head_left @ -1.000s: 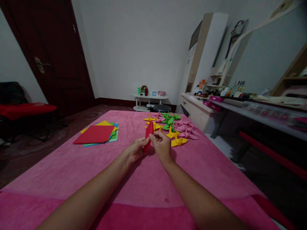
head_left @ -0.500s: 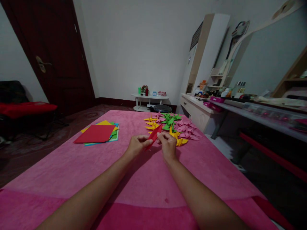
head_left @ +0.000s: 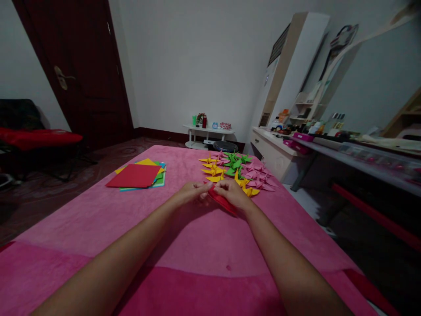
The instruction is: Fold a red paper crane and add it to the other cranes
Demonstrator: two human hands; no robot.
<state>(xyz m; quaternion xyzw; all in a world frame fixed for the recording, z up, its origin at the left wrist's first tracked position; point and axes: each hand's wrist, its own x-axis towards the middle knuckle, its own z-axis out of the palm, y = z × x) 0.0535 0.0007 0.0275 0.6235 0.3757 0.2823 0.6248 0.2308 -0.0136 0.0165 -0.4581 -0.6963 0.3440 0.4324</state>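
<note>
Between my two hands is a folded piece of red origami paper (head_left: 224, 203), its long pointed part slanting down to the right. My left hand (head_left: 194, 193) pinches its upper left end with the thumb on top. My right hand (head_left: 232, 194) grips the same paper from above, fingers bent round it and covering much of its middle. Just beyond my hands lie folded paper cranes: yellow cranes (head_left: 213, 170), green cranes (head_left: 234, 163) and pink cranes (head_left: 258, 175). Off to the left rests a stack of coloured paper squares with a red sheet (head_left: 134, 175) on top.
A pink cloth (head_left: 184, 259) covers the table. Along the right runs a desk (head_left: 365, 153) crowded with bottles and boxes. A small white side table (head_left: 210, 129) stands by the far wall, and a red-seated chair (head_left: 39, 137) is at the left.
The red paper has been turned: its long part slanted up to the right before and now slants down to the right. Both hands have shifted their hold, and the view has tilted slightly.
</note>
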